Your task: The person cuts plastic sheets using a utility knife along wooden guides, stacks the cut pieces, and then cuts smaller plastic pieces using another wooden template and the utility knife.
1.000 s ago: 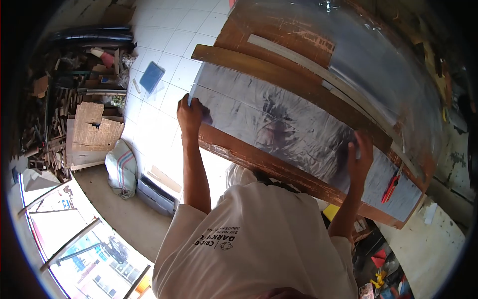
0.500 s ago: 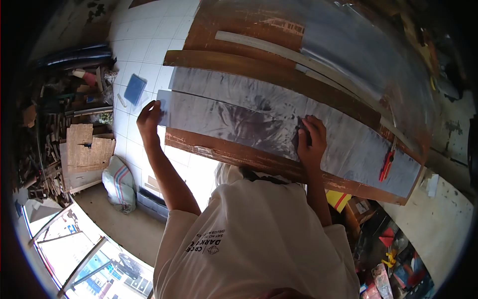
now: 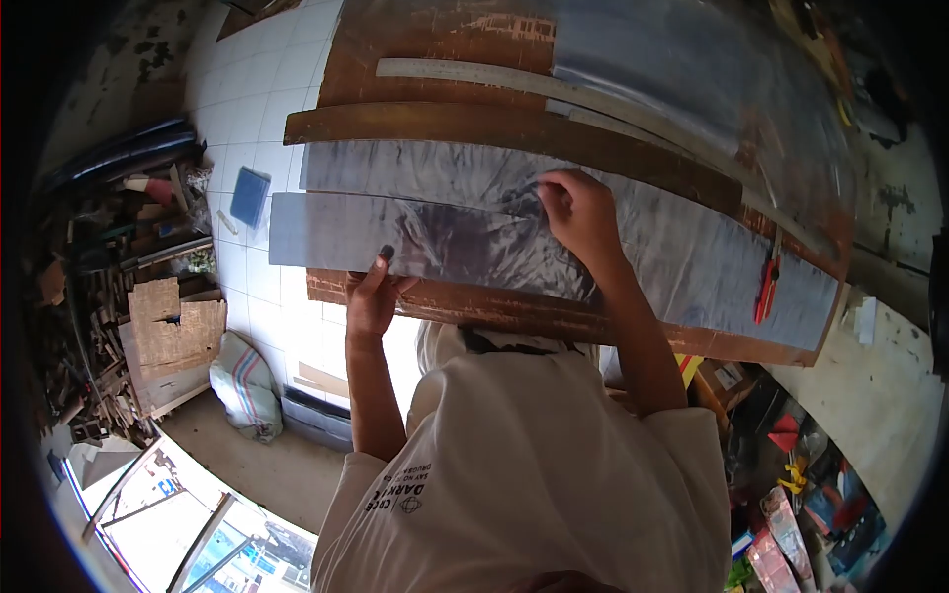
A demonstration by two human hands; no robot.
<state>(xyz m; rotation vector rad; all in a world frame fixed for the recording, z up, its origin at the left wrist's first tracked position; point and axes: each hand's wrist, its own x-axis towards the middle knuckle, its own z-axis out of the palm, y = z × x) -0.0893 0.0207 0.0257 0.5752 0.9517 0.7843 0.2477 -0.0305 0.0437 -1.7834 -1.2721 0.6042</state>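
A long strip of clear, wrinkled plastic sheet lies along the near side of the brown workbench, its left end jutting past the bench. A slit parts it from another band of plastic behind. My left hand grips the strip's near edge, thumb on top and fingers below. At the slit, mid-bench, my right hand is closed in a pinch on the plastic; its fingertips are partly hidden. A red cutter knife rests on the sheet at the right.
A long brown wooden board lies behind the plastic, with a pale straight strip beyond it. More clear plastic covers the far bench. Scrap wood, a blue pad and a white sack are at the left.
My left hand has gone from the strip's left end to its near edge, further right. My right hand has moved left and away from me, up to the slit. The view has shifted slightly.
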